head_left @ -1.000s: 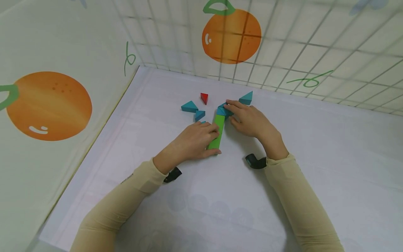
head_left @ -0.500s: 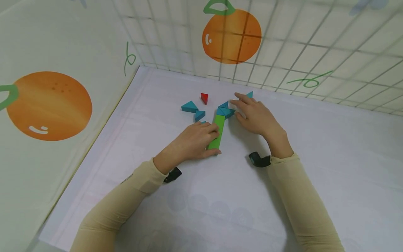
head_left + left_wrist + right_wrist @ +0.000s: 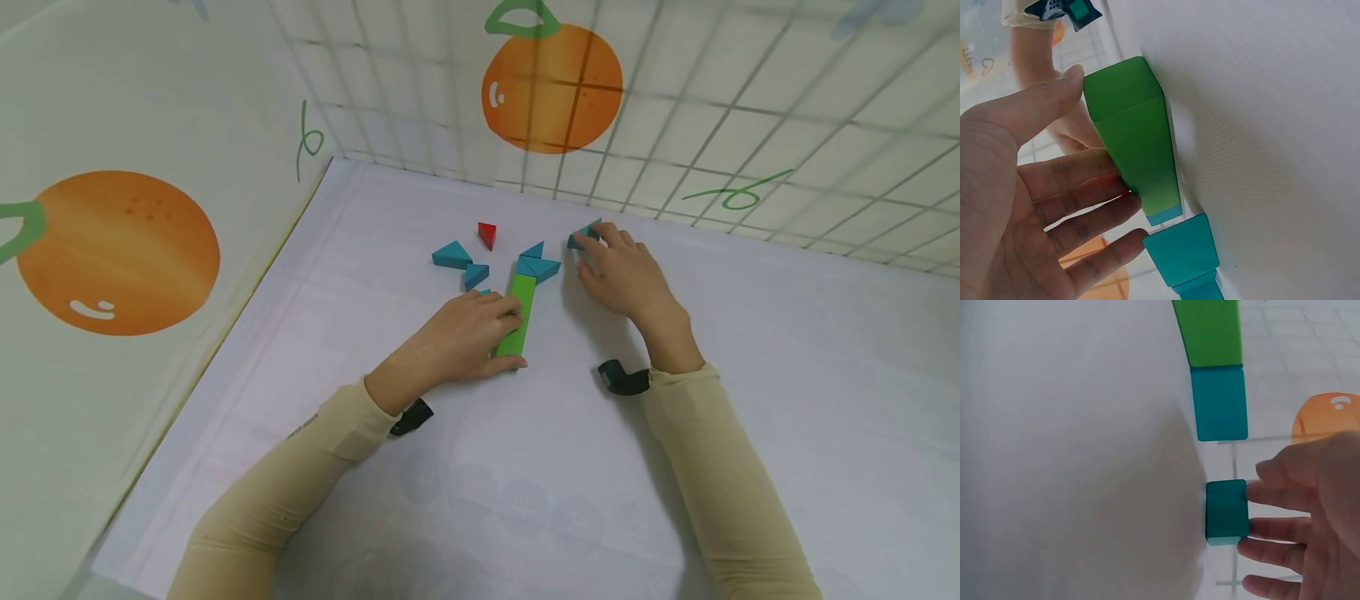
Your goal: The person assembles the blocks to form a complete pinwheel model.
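Note:
My left hand (image 3: 468, 337) rests on a row of green blocks (image 3: 511, 342), its fingers on top and its thumb at the near end. In the left wrist view, seams cross the green row (image 3: 1138, 137), and a teal block (image 3: 1184, 247) stands by the little fingertip. Several teal triangular blocks (image 3: 535, 267) join the row's far end. Farther right, my right hand (image 3: 628, 271) touches a separate teal triangular block (image 3: 574, 242) with its fingertips. The right wrist view has the fingers nearly straight against this block (image 3: 1227, 511), with the thumb apart from it.
A red triangular block (image 3: 487, 234) and two teal triangular blocks (image 3: 451, 255) lie left of the row. Another teal block (image 3: 484, 292) is partly hidden by the left hand. A gridded wall panel (image 3: 675, 108) rises behind the white table (image 3: 787, 375); another panel (image 3: 150, 400) stands left.
My right hand has moved right, from the teal blocks at the row's far end onto the separate teal triangular block. My left hand and the green row have stayed in place.

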Motion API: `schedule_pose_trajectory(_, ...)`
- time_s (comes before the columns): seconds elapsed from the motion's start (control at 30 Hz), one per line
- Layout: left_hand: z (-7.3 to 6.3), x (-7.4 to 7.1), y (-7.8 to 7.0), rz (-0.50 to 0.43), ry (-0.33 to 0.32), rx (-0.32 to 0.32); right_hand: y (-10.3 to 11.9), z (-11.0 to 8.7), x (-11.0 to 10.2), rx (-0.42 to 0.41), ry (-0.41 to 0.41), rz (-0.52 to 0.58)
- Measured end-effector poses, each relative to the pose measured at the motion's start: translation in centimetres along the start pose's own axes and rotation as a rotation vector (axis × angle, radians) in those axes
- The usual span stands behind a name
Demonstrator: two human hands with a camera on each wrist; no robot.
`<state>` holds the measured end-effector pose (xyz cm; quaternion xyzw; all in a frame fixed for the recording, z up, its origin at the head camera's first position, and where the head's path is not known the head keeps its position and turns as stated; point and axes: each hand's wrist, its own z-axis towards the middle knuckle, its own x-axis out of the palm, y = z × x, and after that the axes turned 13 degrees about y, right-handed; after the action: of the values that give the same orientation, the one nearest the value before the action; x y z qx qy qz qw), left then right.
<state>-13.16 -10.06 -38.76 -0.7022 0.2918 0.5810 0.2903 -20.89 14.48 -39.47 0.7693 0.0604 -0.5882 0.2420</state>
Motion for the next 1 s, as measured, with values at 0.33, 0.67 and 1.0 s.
schedule_pose_trajectory(0.33,0.1,0.1,0.0,0.007,-0.006,0.008,0.0,0.2,0.3,-0.004,0.030,-0.013)
schedule_pose_trajectory(0.67,0.0,0.1,0.0,-0.006,-0.020,0.008,0.5,0.9,0.6,-0.063,0.049,-0.016)
schedule_pose_trajectory(1.0,0.0,0.0,0.0,-0.002,-0.010,0.007,0.7,1.1,0.8,-0.060,0.068,0.008)
